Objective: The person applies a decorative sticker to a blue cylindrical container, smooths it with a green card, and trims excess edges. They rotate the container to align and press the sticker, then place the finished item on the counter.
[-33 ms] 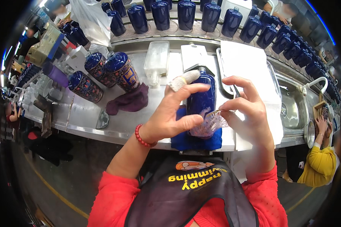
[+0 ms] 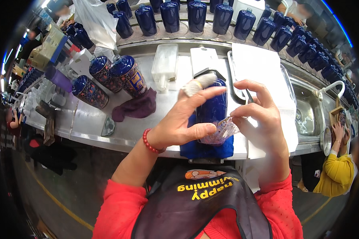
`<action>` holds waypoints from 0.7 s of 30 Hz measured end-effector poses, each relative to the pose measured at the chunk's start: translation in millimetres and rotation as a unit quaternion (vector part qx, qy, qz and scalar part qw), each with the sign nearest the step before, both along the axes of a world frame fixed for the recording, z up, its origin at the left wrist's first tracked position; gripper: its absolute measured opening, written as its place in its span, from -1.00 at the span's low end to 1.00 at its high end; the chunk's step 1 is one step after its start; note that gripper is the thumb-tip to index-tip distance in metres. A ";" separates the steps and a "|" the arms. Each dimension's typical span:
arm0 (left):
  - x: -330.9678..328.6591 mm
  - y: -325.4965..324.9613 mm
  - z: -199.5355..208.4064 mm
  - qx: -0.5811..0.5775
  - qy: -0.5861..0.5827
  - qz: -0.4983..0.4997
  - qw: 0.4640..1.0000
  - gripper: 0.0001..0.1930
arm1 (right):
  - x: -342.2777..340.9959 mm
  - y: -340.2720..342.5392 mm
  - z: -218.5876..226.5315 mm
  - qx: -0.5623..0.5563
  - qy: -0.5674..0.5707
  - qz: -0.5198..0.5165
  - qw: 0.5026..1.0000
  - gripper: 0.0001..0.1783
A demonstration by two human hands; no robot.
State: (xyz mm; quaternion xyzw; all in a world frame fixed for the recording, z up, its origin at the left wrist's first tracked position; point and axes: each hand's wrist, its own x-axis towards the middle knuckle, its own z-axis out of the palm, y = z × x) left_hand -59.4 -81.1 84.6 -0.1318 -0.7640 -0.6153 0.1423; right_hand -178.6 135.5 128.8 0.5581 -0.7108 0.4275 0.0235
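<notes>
A glossy dark blue bottle (image 2: 211,106) lies or leans in front of me, its base end toward me on a blue cloth (image 2: 187,148). A thin, shiny patterned film (image 2: 218,135) covers its lower part. My right hand (image 2: 263,113) pinches the film's edge between thumb and fingertips; a thin dark tool, perhaps tweezers (image 2: 249,96), also shows among its fingers. My left hand (image 2: 183,119) is spread over the bottle's left side, thumb and fingers apart. One of its fingers wears a whitish cover (image 2: 200,84). The bottle's neck is hidden behind that hand.
Three patterned bottles (image 2: 125,77) stand at the left by a purple cloth (image 2: 136,106). A clear empty-looking bottle (image 2: 164,63) lies beyond my left hand. White paper (image 2: 259,71) and a sink (image 2: 307,113) are at the right. Blue bottles (image 2: 197,18) line a curved conveyor behind.
My left hand has shifted slightly right over the bottle, and its covered finger now hides the neck. The film lies a little flatter on the bottle. My right hand has hardly moved.
</notes>
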 end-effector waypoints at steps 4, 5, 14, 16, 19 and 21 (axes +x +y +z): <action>-5.9 -4.8 8.0 -0.115 0.050 -0.073 0.989 -0.61 | 5.2 5.7 -0.3 -0.006 -0.009 -0.024 1.000 -0.80; -2.4 -3.6 9.1 -0.110 0.045 -0.073 0.990 -0.71 | 7.8 7.5 0.3 -0.024 0.000 -0.020 1.000 -0.80; 29.4 -13.0 30.7 -0.177 0.031 0.044 0.983 -0.87 | 19.6 23.8 18.6 -0.032 -0.102 -0.012 0.994 -0.88; 12.0 -18.5 20.7 -0.225 0.004 0.098 0.969 -0.85 | -1.8 8.5 1.4 -0.026 -0.058 -0.033 0.997 -0.87; -11.4 -23.5 -4.1 -0.193 -0.066 0.150 0.968 -0.81 | -25.0 -8.7 -39.0 -0.009 -0.118 -0.052 0.992 -0.85; -22.8 -25.0 -20.9 -0.193 -0.061 0.188 0.961 -0.79 | -36.9 -16.1 -62.8 -0.003 -0.193 -0.062 0.979 -0.81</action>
